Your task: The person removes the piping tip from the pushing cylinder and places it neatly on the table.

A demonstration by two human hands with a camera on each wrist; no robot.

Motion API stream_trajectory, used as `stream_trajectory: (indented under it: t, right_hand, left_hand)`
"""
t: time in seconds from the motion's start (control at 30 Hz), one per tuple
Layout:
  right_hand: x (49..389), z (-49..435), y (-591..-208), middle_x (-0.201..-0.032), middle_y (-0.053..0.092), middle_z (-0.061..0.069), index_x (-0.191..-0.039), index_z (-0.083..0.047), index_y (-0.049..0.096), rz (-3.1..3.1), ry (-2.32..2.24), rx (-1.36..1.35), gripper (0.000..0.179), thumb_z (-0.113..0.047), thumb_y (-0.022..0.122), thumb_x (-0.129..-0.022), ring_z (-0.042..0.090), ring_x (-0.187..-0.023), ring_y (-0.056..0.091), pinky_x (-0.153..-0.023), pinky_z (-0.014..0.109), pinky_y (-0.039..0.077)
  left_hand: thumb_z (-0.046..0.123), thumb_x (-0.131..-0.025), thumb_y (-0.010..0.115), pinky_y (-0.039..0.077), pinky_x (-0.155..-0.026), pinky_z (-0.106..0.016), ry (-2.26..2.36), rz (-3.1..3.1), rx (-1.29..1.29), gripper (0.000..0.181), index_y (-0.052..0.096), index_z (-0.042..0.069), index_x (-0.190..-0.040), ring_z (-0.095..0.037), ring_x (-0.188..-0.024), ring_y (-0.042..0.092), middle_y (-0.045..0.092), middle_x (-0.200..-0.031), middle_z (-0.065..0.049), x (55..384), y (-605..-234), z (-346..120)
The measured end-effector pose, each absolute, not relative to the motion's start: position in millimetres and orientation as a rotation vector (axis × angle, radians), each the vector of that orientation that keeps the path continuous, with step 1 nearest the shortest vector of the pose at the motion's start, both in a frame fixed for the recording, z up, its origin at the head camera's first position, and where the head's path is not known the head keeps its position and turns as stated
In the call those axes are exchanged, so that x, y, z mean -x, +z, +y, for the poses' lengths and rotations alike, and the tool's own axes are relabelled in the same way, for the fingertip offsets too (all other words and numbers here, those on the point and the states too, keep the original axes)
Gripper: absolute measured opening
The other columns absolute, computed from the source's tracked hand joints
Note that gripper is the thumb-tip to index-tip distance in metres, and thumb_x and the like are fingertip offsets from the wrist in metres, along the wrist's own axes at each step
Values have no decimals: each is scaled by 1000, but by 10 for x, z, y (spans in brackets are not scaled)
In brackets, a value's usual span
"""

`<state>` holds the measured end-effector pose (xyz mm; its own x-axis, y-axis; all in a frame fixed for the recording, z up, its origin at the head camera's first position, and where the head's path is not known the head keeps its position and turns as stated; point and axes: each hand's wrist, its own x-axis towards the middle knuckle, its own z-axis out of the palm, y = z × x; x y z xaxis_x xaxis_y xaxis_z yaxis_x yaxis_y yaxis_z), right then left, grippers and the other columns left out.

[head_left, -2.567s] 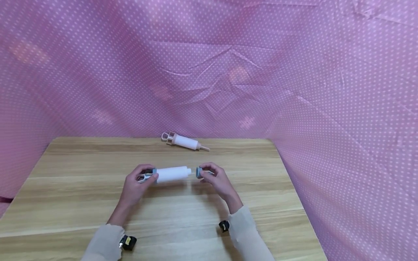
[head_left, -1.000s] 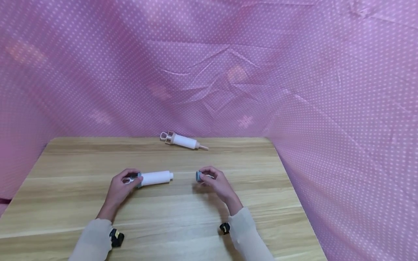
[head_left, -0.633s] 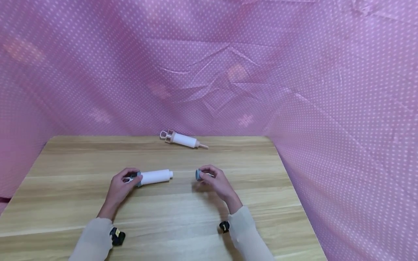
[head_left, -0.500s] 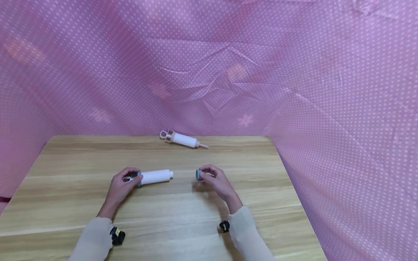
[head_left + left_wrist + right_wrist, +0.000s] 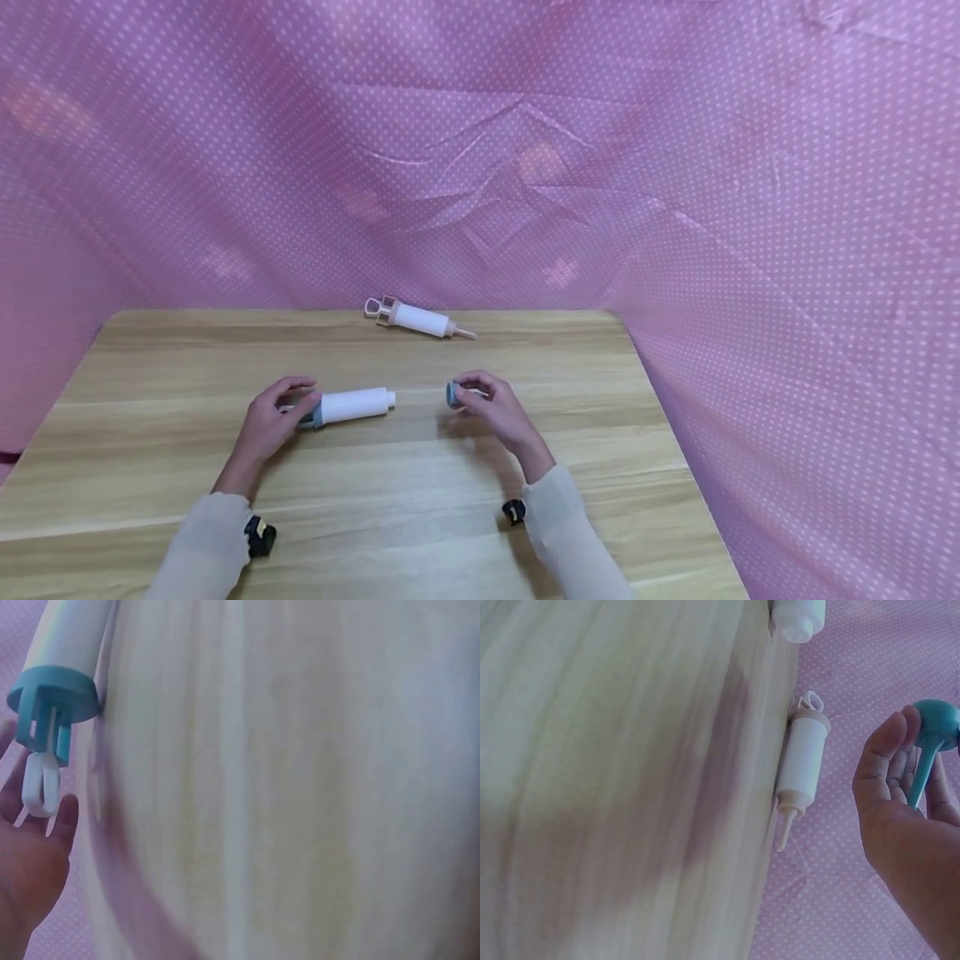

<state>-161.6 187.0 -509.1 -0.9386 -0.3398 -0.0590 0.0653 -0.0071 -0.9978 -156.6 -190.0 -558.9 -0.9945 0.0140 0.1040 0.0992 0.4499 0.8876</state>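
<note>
A large syringe with a white barrel (image 5: 355, 404) lies on the wooden table, its bare narrow neck pointing right. At its left end sit a teal collar (image 5: 60, 690) and a white loop handle (image 5: 40, 784). My left hand (image 5: 266, 421) is spread around that end; in the left wrist view, its fingers and thumb stand apart from the loop. Above the table, my right hand (image 5: 498, 412) pinches a teal nozzle cap (image 5: 937, 727) between thumb and fingers. The cap's thin spout (image 5: 924, 774) runs back toward the palm. A gap separates cap and barrel.
A second syringe (image 5: 422, 319), white with beige-pink ends, lies near the table's back edge, its spout pointing right. Pink dotted cloth (image 5: 480, 167) hangs behind and beside the wooden table (image 5: 420, 517). Small black wrist devices (image 5: 260, 536) sit at both sleeves.
My left hand carried the syringe left, away from the cap, and laid it on the table. Since then its fingers have loosened from the collar. My right hand keeps its pinch on the nozzle cap.
</note>
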Motion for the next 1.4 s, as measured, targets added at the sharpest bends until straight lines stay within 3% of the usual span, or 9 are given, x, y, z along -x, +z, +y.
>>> stream_trajectory:
  t: [0.07,0.17,0.27,0.5,0.63,0.77,0.93,1.03,1.4]
  right_hand:
    - [1629,1860,-5070,-112,63,13,-128,6,58,1994,-2025,288,33,-14,62,-101,22,-95,67,-97,67,47]
    - [1639,1847,-5047,-111,64,12,-128,7,58,2017,-2025,279,33,-13,62,-101,21,-94,67,-96,65,48]
    - [1647,1828,-5048,-109,65,10,-127,6,59,2019,-2027,271,31,-11,62,-101,20,-92,68,-95,64,49]
    - [1634,1742,-5019,-110,66,12,-126,7,60,1985,-2039,321,32,-10,64,-101,20,-91,69,-95,70,45]
    - [1635,1694,-5011,-109,66,11,-125,6,62,2026,-2017,329,31,-11,66,-99,19,-91,68,-89,57,54]
    - [1603,1653,-4945,-108,67,12,-125,6,62,2080,-1998,313,32,-10,67,-98,16,-88,67,-78,34,56]
    - [1608,1613,-4951,-111,67,17,-123,4,64,2134,-2025,370,30,-10,69,-97,14,-87,66,-74,27,54]
    - [1615,1580,-4925,-112,67,13,-121,2,65,2145,-2055,408,28,-10,70,-97,15,-86,67,-74,27,54]
    - [1648,1513,-4870,-111,68,8,-119,0,67,2127,-2068,467,25,-10,69,-97,18,-87,68,-74,28,56]
  left_hand:
    - [31,-102,64,48,-95,-34,-1591,-2593,116,41,62,0,-130,-40,-120,56,58,-134,-24,1559,-5542,-1895]
    - [30,-101,65,39,-105,-59,-1612,-2546,128,41,62,1,-130,-44,-130,48,52,-141,-23,1542,-5468,-1842]
    - [28,-100,67,28,-109,-70,-1600,-2507,174,38,64,3,-128,-42,-136,40,51,-143,-21,1523,-5404,-1758]
    - [10,-94,73,34,-107,-57,-1496,-2389,414,31,67,4,-123,-37,-130,46,60,-133,-17,1540,-5313,-1540]
    - [10,-90,76,38,-108,-40,-1475,-2391,458,38,66,6,-127,-33,-127,50,61,-134,-14,1503,-5291,-1424]
    - [8,-86,81,42,-105,-21,-1511,-2370,514,45,65,4,-128,-27,-122,57,62,-132,-12,1442,-5275,-1284]
    - [10,-87,81,53,-99,-35,-1698,-2343,539,43,65,7,-127,-21,-117,62,64,-128,-8,1394,-5189,-1080]
    - [15,-89,80,55,-95,-44,-1808,-2355,522,43,65,9,-128,-30,-114,65,64,-129,-8,1375,-5119,-985]
    - [5,-88,79,55,-95,-34,-2015,-2234,604,44,64,6,-129,-29,-122,58,60,-131,-12,1400,-5087,-743]
